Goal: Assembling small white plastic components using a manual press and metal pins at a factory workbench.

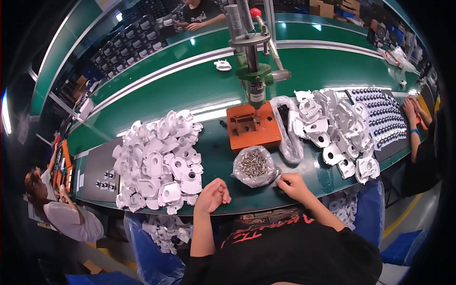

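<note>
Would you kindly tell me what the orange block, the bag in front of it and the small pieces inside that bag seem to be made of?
Orange block: painted metal or hard plastic, fairly smooth; the even colour leaves it open.
Bag: probably thin plastic film, shiny and clear, given its crinkles and glints.
Small pieces: likely metal, somewhat shiny, judging by their silvery glints.

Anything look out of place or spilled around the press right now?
One white part lies by itself on the green surface left of the press, away from the heaped white parts, so it looks stray. I see no metal pieces spilled outside their bag.
</note>
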`<action>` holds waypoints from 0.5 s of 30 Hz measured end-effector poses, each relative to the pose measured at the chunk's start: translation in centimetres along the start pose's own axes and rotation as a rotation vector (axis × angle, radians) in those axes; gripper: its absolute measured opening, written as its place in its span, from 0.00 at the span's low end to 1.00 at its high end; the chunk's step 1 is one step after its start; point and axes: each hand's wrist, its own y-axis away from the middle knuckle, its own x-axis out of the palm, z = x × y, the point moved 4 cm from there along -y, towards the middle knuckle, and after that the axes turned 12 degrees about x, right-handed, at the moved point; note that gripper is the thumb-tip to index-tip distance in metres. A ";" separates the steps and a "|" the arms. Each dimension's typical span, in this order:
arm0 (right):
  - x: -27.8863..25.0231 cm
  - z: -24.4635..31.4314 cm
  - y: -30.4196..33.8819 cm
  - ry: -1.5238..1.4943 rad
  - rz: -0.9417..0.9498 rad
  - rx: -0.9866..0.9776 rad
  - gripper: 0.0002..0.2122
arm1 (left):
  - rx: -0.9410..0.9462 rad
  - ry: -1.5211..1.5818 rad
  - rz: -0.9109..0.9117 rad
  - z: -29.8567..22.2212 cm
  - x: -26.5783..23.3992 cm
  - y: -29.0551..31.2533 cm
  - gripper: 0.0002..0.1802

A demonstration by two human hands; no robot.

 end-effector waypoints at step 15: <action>-0.5 0.4 0.1 -0.018 -0.148 -0.067 0.16 | 0.142 -0.143 -0.020 -0.6 0.5 -0.4 0.14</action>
